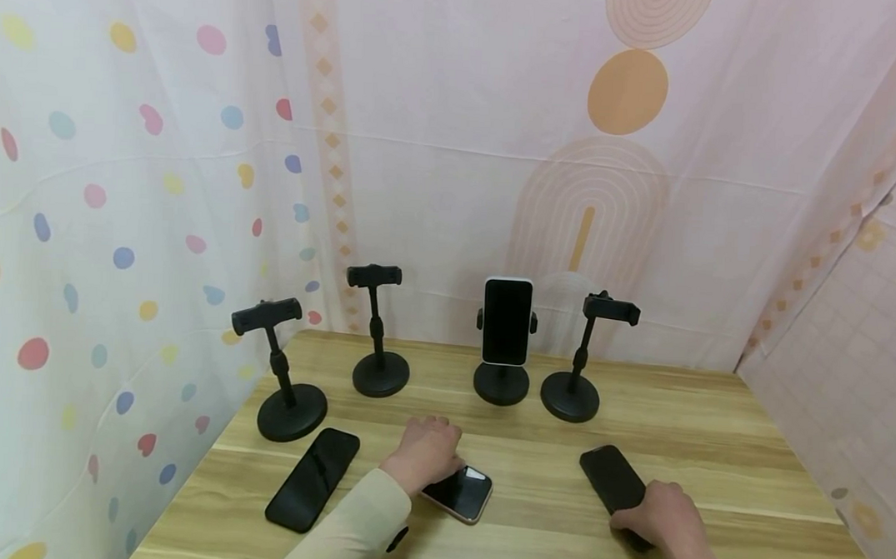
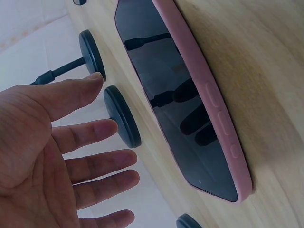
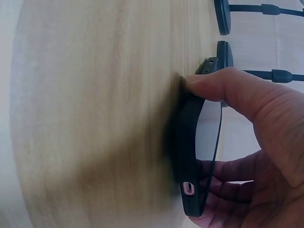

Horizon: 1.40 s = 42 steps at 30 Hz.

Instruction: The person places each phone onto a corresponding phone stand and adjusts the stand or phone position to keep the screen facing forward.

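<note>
My left hand (image 1: 427,454) hovers by a smartphone in a pink case (image 1: 464,494) that lies screen-up on the table. In the left wrist view the fingers of my left hand (image 2: 40,147) are spread and nearly straight, a little apart from the pink-cased phone (image 2: 228,130). With my right hand (image 1: 663,522) I grip a black-cased smartphone (image 1: 609,477) at its near end. The right wrist view has my thumb on one long edge of the black-cased phone (image 3: 186,137) and my fingers at the other; its charging port shows at the lower end.
Another black smartphone (image 1: 311,480) lies at the left. Behind stand black phone stands: one at far left (image 1: 290,413), one at back left (image 1: 380,373) and one at right (image 1: 570,396). Between them, a stand (image 1: 500,385) holds an upright white-edged phone (image 1: 507,322). Patterned curtains (image 1: 422,187) surround the table.
</note>
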Available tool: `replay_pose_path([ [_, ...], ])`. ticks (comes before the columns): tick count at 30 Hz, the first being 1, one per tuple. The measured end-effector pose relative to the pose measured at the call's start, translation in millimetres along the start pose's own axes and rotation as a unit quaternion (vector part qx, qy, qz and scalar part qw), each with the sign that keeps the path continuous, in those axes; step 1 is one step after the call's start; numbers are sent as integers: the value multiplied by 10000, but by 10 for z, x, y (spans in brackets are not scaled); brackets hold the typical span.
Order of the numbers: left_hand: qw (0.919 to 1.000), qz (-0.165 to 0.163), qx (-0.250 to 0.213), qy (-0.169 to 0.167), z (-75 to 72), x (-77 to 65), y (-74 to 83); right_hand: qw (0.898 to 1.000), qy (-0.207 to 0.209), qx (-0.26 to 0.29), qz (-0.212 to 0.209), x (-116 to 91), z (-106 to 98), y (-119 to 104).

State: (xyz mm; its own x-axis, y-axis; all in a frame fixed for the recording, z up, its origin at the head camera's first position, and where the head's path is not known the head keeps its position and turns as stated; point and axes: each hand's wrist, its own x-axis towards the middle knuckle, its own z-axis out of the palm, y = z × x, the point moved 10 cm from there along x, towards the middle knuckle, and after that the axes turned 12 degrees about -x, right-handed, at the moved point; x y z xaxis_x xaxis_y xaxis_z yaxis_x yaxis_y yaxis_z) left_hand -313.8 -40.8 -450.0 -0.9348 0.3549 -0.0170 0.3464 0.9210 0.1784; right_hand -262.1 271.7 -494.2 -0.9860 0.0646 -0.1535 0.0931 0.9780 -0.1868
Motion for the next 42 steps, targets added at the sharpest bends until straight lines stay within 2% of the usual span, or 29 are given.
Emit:
replay_pose_path([
  [13, 10000, 82, 48, -4, -37, 26, 47, 9980, 577, 135, 224, -19, -118, -42],
  [33, 9996, 206, 186, 58, -29, 46, 131, 9843, 1580, 542, 572, -82, -236, -66],
  [42, 9996, 225, 165, 38, -19, 56, 169, 9803, 1689, 731, 722, -99, -281, -107],
])
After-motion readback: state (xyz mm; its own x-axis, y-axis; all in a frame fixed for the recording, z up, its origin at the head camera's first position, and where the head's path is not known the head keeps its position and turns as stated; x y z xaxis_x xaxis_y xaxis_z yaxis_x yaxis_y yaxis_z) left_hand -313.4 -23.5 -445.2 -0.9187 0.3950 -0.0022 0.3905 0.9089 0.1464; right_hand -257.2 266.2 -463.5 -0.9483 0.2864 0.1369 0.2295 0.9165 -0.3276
